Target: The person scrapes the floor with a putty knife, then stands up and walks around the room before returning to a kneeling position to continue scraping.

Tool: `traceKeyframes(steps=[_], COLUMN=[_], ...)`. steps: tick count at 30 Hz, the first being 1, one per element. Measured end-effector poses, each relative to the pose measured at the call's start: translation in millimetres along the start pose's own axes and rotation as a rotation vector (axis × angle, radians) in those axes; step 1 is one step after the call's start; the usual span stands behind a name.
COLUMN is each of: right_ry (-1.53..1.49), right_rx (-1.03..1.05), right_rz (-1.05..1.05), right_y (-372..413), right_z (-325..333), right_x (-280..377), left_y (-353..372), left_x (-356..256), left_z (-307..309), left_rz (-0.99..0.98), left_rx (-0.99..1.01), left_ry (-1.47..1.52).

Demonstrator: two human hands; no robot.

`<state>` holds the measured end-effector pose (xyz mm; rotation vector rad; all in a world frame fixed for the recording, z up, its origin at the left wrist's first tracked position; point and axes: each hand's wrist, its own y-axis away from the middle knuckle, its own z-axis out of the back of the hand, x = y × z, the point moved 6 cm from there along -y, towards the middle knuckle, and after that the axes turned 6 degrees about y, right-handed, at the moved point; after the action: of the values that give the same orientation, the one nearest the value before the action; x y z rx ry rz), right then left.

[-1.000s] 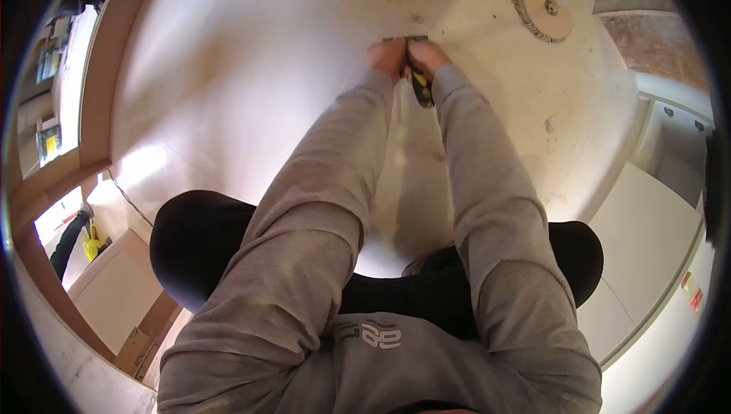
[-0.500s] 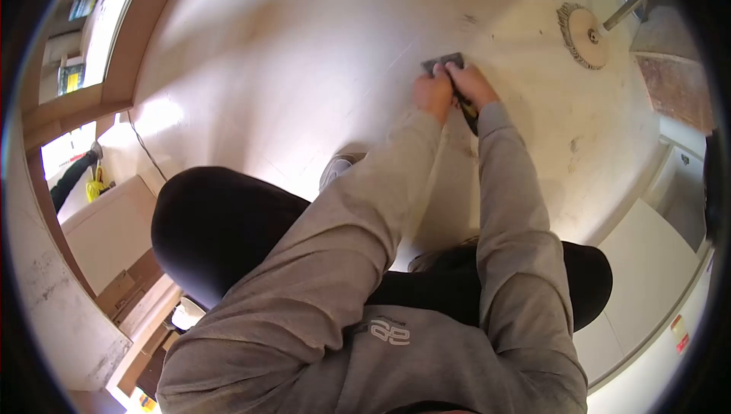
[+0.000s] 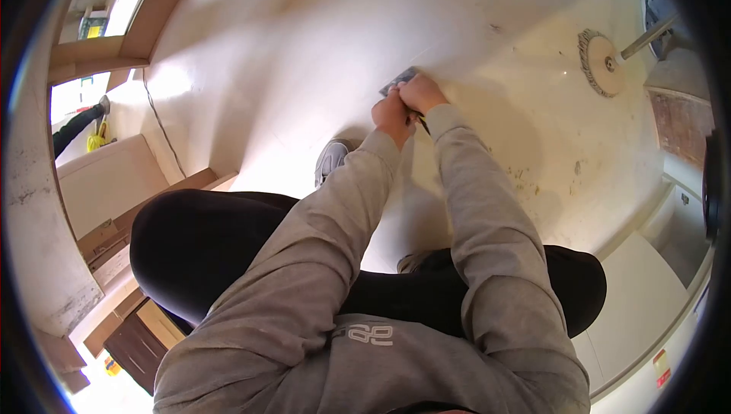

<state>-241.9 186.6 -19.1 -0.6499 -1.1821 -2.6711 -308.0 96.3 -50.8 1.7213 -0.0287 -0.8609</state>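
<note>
My left hand [image 3: 390, 115] and my right hand [image 3: 421, 94] are close together on the floor [image 3: 304, 71] in front of me. Both are closed around one scraper [image 3: 397, 80]. Its wide grey blade lies against the pale floor, pointing up and to the left. Fingers cover most of its dark handle; a bit of it shows below my right hand. Dark specks and scuffs mark the floor right of my arms.
My grey shoe [image 3: 333, 161] stands just left of my forearms. A round fringed mop head [image 3: 601, 63] on a pole is at upper right. A cable [image 3: 158, 121] runs along the left, near wooden frames [image 3: 99, 60]. White panels [image 3: 640, 284] lie at lower right. Another person's dark-clad limb [image 3: 76, 126] shows far left.
Both hands have moved left and slightly toward me with the scraper, whose blade is now turned more to the left. The view has shifted, and floor specks that my right arm covered are visible.
</note>
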Motion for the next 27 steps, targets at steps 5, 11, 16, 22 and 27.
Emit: traceKeyframes(steps=[5, 11, 16, 22, 27], right_ry=[0.145, 0.151, 0.18, 0.108, -0.04], right_rx=[-0.034, 0.001, 0.026, -0.139, -0.46], right_rz=[0.233, 0.185, 0.114, 0.248, 0.019], right_y=[-21, -21, -58, -90, -36], right_z=[-26, -29, -38, -80, 41], right_x=[39, 52, 54, 36, -12], left_y=[-17, -21, -48, -101, -75], left_x=[-29, -38, -54, -28, -16], left_z=[25, 33, 27, 55, -65], left_rz=[-0.142, 0.05, 0.033, -0.141, 0.132], left_rx=[0.115, -0.033, 0.082, 0.336, 0.637], left_ry=[-0.115, 0.078, 0.079, 0.009, -0.071])
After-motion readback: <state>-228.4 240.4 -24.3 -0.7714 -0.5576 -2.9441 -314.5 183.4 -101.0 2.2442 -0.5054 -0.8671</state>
